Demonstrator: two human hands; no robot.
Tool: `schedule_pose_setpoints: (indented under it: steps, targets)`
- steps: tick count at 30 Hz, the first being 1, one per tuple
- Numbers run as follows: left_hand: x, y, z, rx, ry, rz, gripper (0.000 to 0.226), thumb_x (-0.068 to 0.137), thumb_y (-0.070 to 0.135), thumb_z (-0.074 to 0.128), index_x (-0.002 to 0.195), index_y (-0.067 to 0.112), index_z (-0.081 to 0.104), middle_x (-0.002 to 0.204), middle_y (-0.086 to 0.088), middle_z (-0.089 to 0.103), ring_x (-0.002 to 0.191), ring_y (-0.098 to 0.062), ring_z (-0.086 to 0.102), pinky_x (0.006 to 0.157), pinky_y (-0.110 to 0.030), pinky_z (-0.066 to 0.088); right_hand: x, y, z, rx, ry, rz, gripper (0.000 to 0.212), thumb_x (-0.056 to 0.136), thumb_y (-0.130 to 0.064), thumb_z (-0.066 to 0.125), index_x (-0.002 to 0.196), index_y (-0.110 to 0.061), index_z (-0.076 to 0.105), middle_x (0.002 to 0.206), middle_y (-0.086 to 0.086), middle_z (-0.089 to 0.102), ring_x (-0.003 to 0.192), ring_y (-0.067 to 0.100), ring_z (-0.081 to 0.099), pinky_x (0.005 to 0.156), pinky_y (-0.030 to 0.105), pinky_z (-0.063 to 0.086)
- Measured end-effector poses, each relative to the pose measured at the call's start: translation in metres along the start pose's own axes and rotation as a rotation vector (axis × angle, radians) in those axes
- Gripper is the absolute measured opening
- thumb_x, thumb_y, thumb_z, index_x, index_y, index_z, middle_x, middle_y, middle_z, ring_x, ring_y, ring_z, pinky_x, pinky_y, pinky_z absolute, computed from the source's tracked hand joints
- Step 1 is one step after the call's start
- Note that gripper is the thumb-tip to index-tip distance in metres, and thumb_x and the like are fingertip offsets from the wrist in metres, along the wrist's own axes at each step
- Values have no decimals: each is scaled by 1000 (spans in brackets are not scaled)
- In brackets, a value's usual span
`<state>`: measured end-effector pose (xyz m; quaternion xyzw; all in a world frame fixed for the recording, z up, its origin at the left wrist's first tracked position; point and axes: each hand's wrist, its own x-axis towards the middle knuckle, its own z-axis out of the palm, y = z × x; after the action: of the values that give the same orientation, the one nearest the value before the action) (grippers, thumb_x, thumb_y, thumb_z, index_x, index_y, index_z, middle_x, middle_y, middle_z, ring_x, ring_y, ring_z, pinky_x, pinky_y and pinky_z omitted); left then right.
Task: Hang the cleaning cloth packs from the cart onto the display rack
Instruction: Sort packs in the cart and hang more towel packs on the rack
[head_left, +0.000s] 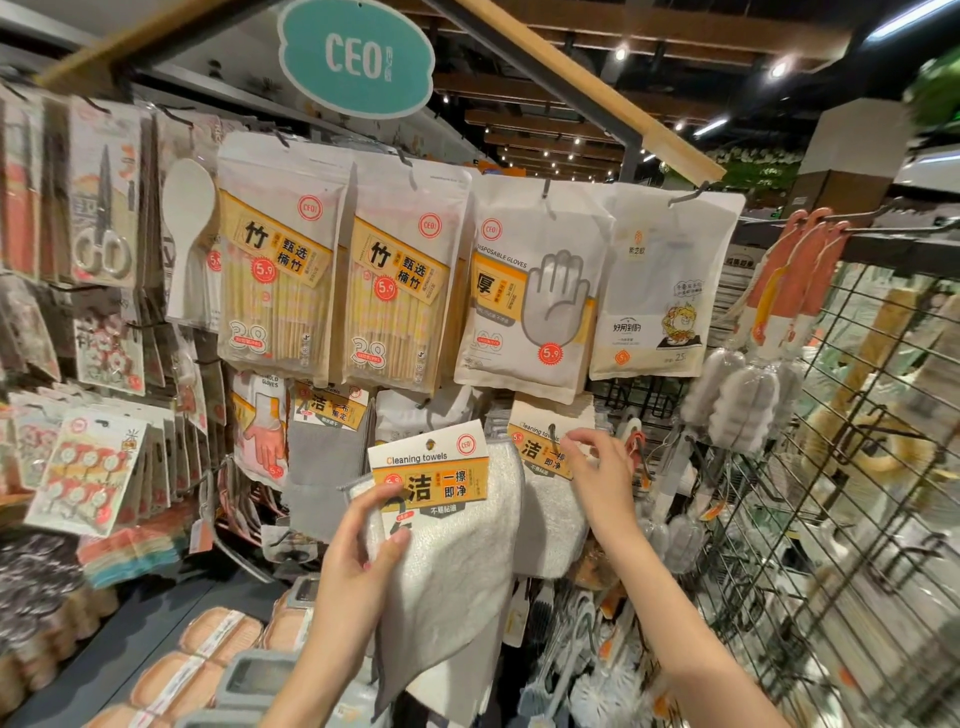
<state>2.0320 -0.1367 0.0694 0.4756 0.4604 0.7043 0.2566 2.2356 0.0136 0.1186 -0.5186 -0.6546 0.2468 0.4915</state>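
On the display rack (649, 395) at centre frame my right hand (597, 467) pinches the hook by the hung pack (545, 457), while my left hand (363, 540) grips the next cleaning cloth pack (436, 499), whose header hole I judge must go on that hook next

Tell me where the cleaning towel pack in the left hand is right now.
In the head view, lower centre: the left hand holds the cleaning towel pack just left of the hung pack the right hand touches.
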Motion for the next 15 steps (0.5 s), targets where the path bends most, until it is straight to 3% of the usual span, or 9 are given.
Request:
schedule_pose_setpoints:
  steps: [4,6,8,10,13,15]
  targets:
    - [-1,2,5,-23,-12,-3,47,86,-10,59,109,30,62,115,22,63,117,4,52,99,-23,35,-19,-28,-1,204,-176,-69,15,89,-22,61,104,-23,59,114,0,57,106,9,52,81,4,40]
    - [-2,4,7,-29,-28,-5,49,86,-9,59,108,35,63,116,20,63,118,3,51,99,-24,36,-27,-38,0,232,-300,-114,24,86,-20,65,107,-29,56,113,-8,58,107,2,52,86,4,41]
    - [-4,5,8,-42,-47,-11,54,87,-7,60,105,43,64,117,19,63,118,3,52,97,-21,36,-33,-45,2,189,-397,-147,39,82,-20,70,116,-31,52,118,-11,57,113,1,51,94,9,39]
    - [-5,7,8,-49,-54,-13,55,87,-7,60,105,45,64,117,19,63,118,2,52,97,-22,36,-37,-48,6,157,-418,-159,49,79,-17,73,118,-34,48,120,-14,55,118,7,49,101,24,39]
    - [-6,9,6,-45,-57,-22,49,87,-6,60,108,38,63,117,20,63,118,4,52,96,-21,37,-40,-48,10,167,-386,-142,54,77,-12,74,117,-38,47,123,-15,53,121,11,46,104,38,40]
    - [-6,10,4,-32,-44,-27,44,86,-6,61,113,30,61,117,21,63,118,4,52,95,-17,38,-42,-47,10,207,-381,-143,57,77,-8,73,117,-39,48,126,-14,51,123,11,44,104,37,40]
